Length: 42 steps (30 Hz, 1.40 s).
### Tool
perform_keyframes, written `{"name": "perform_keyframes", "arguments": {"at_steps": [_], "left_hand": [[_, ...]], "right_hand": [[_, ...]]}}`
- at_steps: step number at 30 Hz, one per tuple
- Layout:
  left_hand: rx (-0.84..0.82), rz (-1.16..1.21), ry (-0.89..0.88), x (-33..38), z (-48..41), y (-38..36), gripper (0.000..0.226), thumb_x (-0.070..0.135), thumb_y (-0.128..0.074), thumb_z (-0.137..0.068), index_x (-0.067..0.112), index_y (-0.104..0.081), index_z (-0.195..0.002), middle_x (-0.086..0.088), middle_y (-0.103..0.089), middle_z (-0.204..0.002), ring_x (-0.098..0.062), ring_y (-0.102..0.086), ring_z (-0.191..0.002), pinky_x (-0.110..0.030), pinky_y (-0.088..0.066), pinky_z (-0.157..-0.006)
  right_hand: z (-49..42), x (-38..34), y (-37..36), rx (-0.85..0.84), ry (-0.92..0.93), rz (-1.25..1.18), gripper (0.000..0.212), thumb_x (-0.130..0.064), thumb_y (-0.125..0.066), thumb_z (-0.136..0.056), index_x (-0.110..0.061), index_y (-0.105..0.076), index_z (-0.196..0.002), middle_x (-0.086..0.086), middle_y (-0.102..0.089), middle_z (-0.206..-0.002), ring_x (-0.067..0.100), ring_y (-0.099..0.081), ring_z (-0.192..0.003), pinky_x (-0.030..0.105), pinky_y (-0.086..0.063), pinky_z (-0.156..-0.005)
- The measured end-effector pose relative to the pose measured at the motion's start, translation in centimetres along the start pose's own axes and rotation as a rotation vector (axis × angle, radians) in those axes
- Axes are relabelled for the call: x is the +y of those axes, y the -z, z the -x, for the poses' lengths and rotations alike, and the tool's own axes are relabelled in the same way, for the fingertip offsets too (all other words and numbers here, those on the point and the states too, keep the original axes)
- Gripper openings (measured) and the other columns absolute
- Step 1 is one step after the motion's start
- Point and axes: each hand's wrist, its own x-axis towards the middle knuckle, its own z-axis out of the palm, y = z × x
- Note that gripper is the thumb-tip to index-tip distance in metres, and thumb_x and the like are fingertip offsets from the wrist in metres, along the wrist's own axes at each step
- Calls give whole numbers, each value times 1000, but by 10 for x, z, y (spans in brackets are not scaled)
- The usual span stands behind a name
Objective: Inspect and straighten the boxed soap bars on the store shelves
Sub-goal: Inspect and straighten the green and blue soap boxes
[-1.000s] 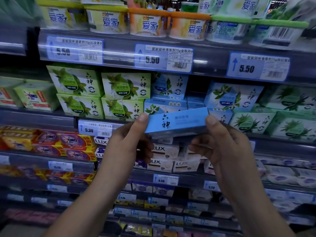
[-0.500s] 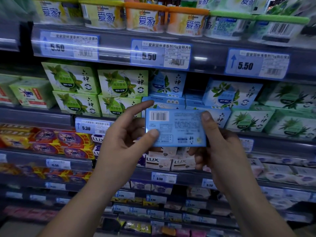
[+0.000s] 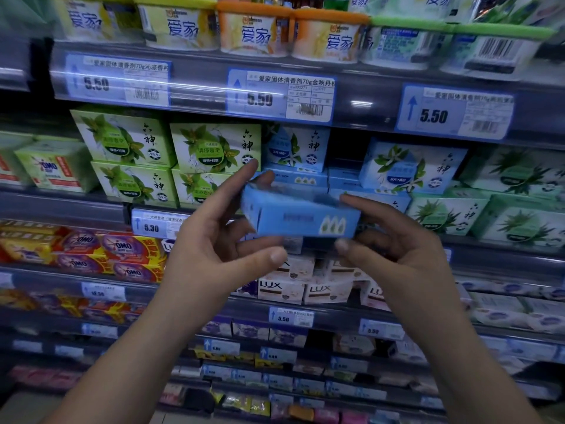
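Blue box [image 3: 299, 215]: boxed soap bar, held in the air in front of the middle shelf [image 3: 61, 206], tilted, long side face toward the camera with three pale drop shapes near its right end; print is blurred and unreadable

Left hand [image 3: 220, 240]: holds the left end of the blue box, forefinger stretched up behind its upper corner, thumb beneath its lower edge, other fingers under the box

Right hand [image 3: 397, 249]: pinches the right end of the blue box, forefinger along the top edge, thumb below, remaining fingers curled behind

Green boxes [image 3: 214, 148]: stacked two high in two columns on the middle shelf, left of the held box, fronts facing out

Blue stack [image 3: 296, 148]: same-brand blue boxes on the middle shelf, directly behind the hands; one stands upright on flat-lying ones

Tilted box [image 3: 409, 166]: blue and white, leaning askew on top of other boxes to the right

Aloe boxes [image 3: 519, 215]: pale green, far right of the same shelf

Tubs [image 3: 253, 32]: row on the top shelf, yellow, orange and green lids

Price tags [image 3: 281, 96]: blue, on the shelf rails, reading 5.50

OMO bars [image 3: 116, 249]: red and yellow wrappers, shelf below, left

LUX boxes [image 3: 281, 289]: white, shelf below, under the hands
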Motion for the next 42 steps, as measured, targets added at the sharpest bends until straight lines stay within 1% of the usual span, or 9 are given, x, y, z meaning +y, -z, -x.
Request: {"name": "perform_keyframes", "arguments": {"at_steps": [4, 8, 12, 20, 26, 32, 35, 39, 42], "left_hand": [[179, -93, 77, 6, -6, -3, 41, 34, -75, -77, 18, -77, -114, -2, -82, -89, -10, -78, -72, -19, -61, -65], [234, -94, 149, 5, -6, -8, 38, 43, -77, -70, 14, -81, -93, -1, -79, -68, -9, -72, -56, -15, -55, -55], [278, -137, 69, 6, -2, -11, 48, 44, -82, -74, 24, -74, -116, -13, -75, -74, -20, -77, -67, -23, -61, -63], [53, -280, -266, 12, 1, -18, 48, 23, -83, -79, 29, -69, -125, 23, -67, -84, -2, -67, -77, -13, -54, -71], [144, -178, -125, 5, 3, -12, 43, 32, -81, -86, 34, -68, -127, 8, -73, -108, -17, -72, -108, -23, -62, -82], [162, -82, 117, -12, 9, -28, 34, 34, -68, -90, 31, -56, -121, 7, -81, -108, -15, -75, -104, -28, -61, -86], [195, -101, 126, -12, 9, -29, 31, 29, -70, -93, 33, -57, -121, 4, -81, -108, -18, -75, -104, -31, -63, -82], [217, -290, 47, -7, 6, -27, 34, 27, -67, -99, 46, -62, -127, 22, -70, -121, 7, -65, -113, -8, -54, -83], [235, -326, 1, -3, 1, -28, 43, 21, -63, -102, 40, -58, -140, 17, -59, -130, 6, -63, -113, -7, -51, -89]], "right_hand": [[-1, 0, -4, 119, -11, -72, 29, -53, -76, -82, -28, -80, -96, 7, -78, -89, 15, -77, -75, 24, -62, -66], [0, -2, -9, 129, -58, -141, 23, -60, -73, -82, -40, -81, -91, -8, -82, -90, 11, -80, -80, 23, -63, -68], [1, 0, -13, 76, -80, -180, 36, -51, -84, -76, -40, -74, -109, -15, -82, -98, 7, -78, -92, 21, -63, -70], [3, 16, -28, 157, -364, -399, 24, -10, -57, -103, -11, -72, -122, 7, -77, -118, 23, -78, -101, 35, -66, -80], [5, 1, -25, 260, -145, -293, 27, -30, -71, -87, -24, -68, -114, -20, -80, -98, 4, -76, -94, 22, -63, -74], [17, -18, -30, 290, 236, -69, 36, -37, -86, -80, -31, -65, -109, -6, -75, -106, 15, -75, -99, 20, -61, -69], [17, -17, -30, 298, 243, -67, 35, -35, -86, -80, -32, -65, -108, -6, -74, -105, 16, -74, -99, 22, -62, -69], [17, -14, -26, 380, 183, -19, 28, -41, -78, -83, -39, -66, -108, -9, -71, -105, 11, -70, -102, 18, -59, -79], [12, -14, -21, 391, 168, 67, 26, -46, -69, -94, -42, -69, -120, -2, -65, -116, 7, -66, -105, 17, -56, -85]]}}
